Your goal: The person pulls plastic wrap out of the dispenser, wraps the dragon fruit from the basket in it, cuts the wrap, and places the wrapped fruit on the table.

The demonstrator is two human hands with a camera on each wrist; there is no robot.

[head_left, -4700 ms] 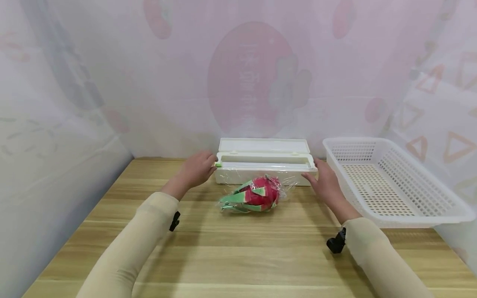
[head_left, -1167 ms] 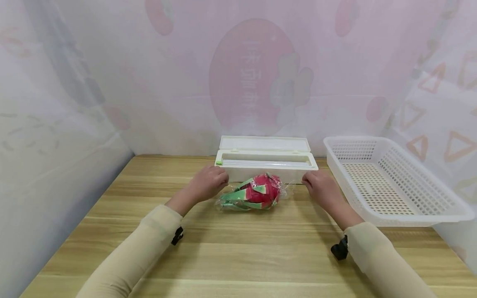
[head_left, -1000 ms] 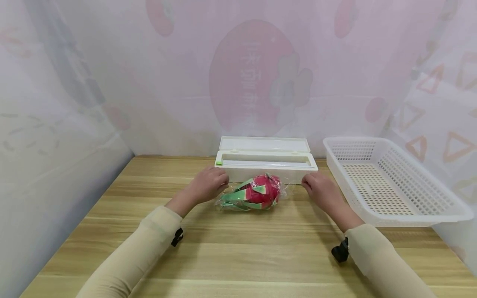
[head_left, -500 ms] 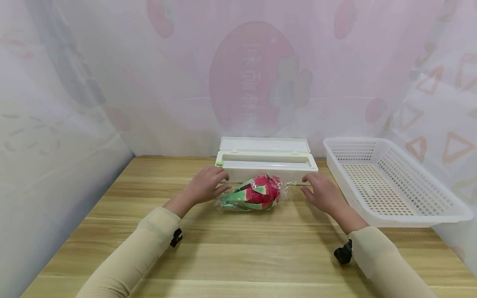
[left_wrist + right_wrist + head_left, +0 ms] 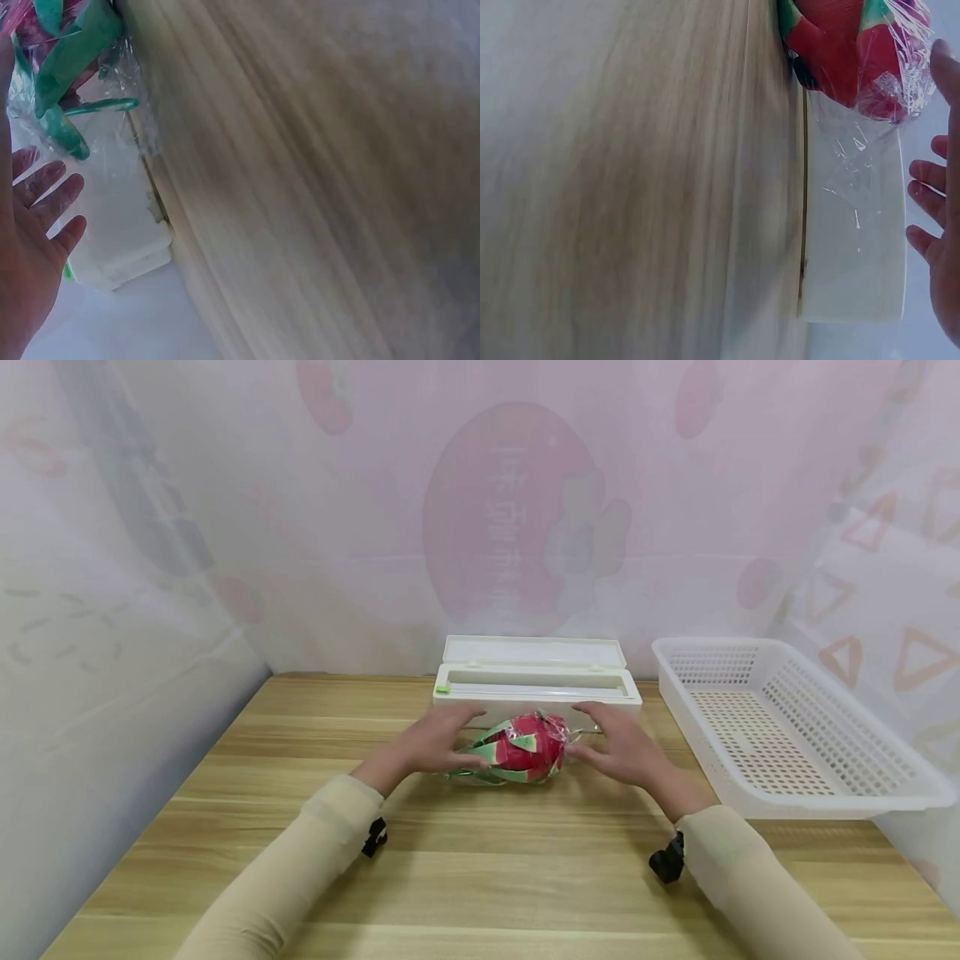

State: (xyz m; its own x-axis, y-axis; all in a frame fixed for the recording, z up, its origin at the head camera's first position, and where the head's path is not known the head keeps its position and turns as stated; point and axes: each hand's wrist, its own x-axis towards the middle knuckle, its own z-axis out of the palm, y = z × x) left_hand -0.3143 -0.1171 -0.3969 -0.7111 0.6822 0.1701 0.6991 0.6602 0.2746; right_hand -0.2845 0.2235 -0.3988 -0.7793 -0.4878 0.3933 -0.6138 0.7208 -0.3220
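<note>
A red dragon fruit with green scales [image 5: 525, 750] lies on the wooden table, loosely covered in clear cling film [image 5: 855, 154]. Left of it, my left hand [image 5: 433, 742] is spread, with the thumb along the fruit's green tip and the other fingers behind it. My right hand [image 5: 624, 750] reaches in from the other side, its thumb at the fruit's red end and its fingers apart over the loose film. Directly behind stands a white cling film dispenser box [image 5: 536, 700], lid [image 5: 534, 651] raised, with a green slider [image 5: 442, 690] at its left end.
To the right stands a white perforated plastic basket [image 5: 810, 806], overhanging the table's right edge. A printed pale curtain [image 5: 345, 568] closes off the back and sides. Bare wooden table [image 5: 480, 877] stretches in front of the fruit.
Earlier both hands were at the ends of the dispenser, then curled at its front corners. They have since unfolded their fingers and moved inward to the fruit, which has stayed in place.
</note>
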